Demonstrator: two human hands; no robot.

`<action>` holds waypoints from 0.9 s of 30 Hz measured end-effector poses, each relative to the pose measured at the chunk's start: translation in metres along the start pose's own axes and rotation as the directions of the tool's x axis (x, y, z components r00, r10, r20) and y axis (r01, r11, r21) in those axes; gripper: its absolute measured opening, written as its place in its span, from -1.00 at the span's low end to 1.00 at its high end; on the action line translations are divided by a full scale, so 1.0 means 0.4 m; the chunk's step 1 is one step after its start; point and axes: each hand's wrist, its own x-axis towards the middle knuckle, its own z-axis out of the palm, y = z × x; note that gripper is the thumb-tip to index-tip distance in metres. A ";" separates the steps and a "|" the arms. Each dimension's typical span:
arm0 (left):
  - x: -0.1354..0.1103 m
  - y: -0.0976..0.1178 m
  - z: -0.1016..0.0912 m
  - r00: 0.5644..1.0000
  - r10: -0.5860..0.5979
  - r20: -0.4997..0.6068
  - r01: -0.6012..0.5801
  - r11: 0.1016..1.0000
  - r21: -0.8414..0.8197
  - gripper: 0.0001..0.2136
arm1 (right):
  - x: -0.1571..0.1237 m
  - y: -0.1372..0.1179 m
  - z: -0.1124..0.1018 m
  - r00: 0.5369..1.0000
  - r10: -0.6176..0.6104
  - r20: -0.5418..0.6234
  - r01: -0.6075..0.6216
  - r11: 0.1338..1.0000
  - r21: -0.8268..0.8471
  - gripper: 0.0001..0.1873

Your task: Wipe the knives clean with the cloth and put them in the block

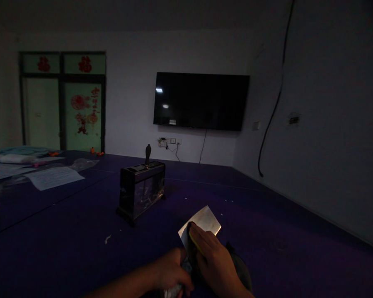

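A broad, shiny, squared metal blade, which looks like a cleaver (207, 219), points up and away from me at the lower middle. My right hand (216, 258) is closed over a dark pad with a yellow edge (191, 236) and presses it to the blade's face. Close by on the left, my left hand (170, 271) is curled low at the blade's near end, where the handle is hidden. Something pale and crumpled (172, 291) shows under its fingers. A dark rounded thing (240, 269) lies partly behind my right wrist.
On the purple-blue tabletop (90, 231) stands a black knife block (143, 188) with clear sides and one dark handle (148, 154) sticking up. Written papers (56, 178) and clear plastic (83, 164) lie at left. Small white scraps dot the surface. A cable (271, 120) hangs down the right wall.
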 end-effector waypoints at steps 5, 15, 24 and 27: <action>0.003 -0.004 0.000 1.000 -0.002 0.000 0.002 1.000 -0.028 -0.71 | -0.001 0.002 0.001 1.000 -0.007 -0.001 0.007 1.000 0.003 -0.33; 0.000 0.005 0.004 1.000 0.006 -0.009 -0.006 0.999 0.038 -0.76 | 0.000 0.003 0.003 0.999 -0.002 0.049 0.003 1.000 -0.022 -0.31; -0.006 0.007 0.003 1.000 0.007 -0.002 -0.007 0.999 0.044 -0.74 | 0.001 -0.003 -0.004 1.000 0.015 0.021 -0.015 1.000 0.007 -0.33; 0.005 -0.007 -0.002 1.000 0.001 -0.002 -0.001 1.000 0.014 -0.67 | 0.002 -0.004 -0.005 1.000 0.014 0.011 -0.014 1.000 0.017 -0.34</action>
